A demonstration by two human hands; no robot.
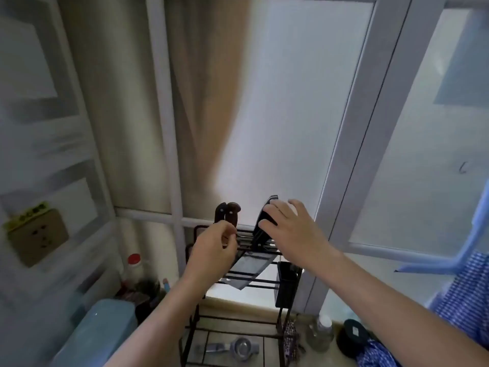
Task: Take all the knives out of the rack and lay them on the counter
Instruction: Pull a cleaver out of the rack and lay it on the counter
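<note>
Soft daylight glows through the frosted window (285,107); the whole view is blurred, edges bowed.

1. Frosted window (291,115) with pale frames filled the upper view.
2. Wall socket (39,238), yellow label above it, sat at left.
3. White bottle with red cap (133,266) stood near a blue container (105,332).
4. Metal strainer (242,348) lay low in view.
5. Clear jar (321,335) stood beside a dark round lid (353,336).
6. Blue checked cloth (468,300) hung at right.

black rack (264,280), brown knife handles (229,212)
</note>
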